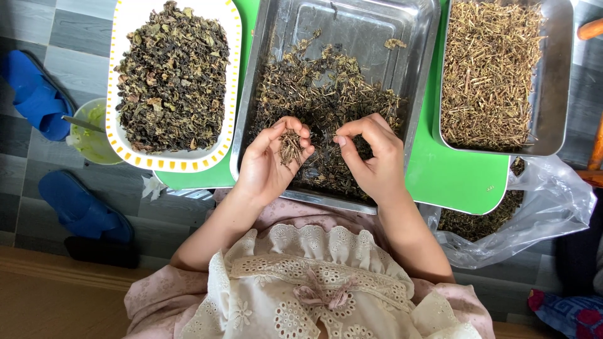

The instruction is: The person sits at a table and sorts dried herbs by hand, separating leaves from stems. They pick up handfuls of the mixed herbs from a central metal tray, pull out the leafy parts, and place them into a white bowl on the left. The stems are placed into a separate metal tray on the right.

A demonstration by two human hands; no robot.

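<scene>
We see both forearms reach forward from a pale lace-trimmed dress, bent at the elbows, and meet over the near half of a steel tray (pixel 419 37). The left hand (pixel 271 162) is turned palm up and cupped, with its fingers curled inward around a small bundle of dried stems (pixel 291 148) that rests against the fingertips and thumb. The right hand (pixel 372 158) is arched with the wrist low, its thumb and forefinger pinched together just beside the left fingertips; we cannot tell whether anything lies between them. The 2 hands are near each other but do not touch.

Beneath and beyond the fingers, a loose heap of dried herb mix (pixel 326 94) covers the middle of the steel tray, while its far end is mostly bare metal. To the left of the left fingers, a white tray with a yellow dotted rim (pixel 235 69) holds dark dried leaves (pixel 173 75). To the right of the right fingers, a second steel tray (pixel 556 88) holds pale dried stalks (pixel 487 72). All 3 trays sit on a green table (pixel 452 176). Near the right forearm, a clear plastic bag (pixel 546 213) holds more dried plant matter. On the tiled floor, well apart from the left hand, lie 2 blue slippers (pixel 81 210).
</scene>
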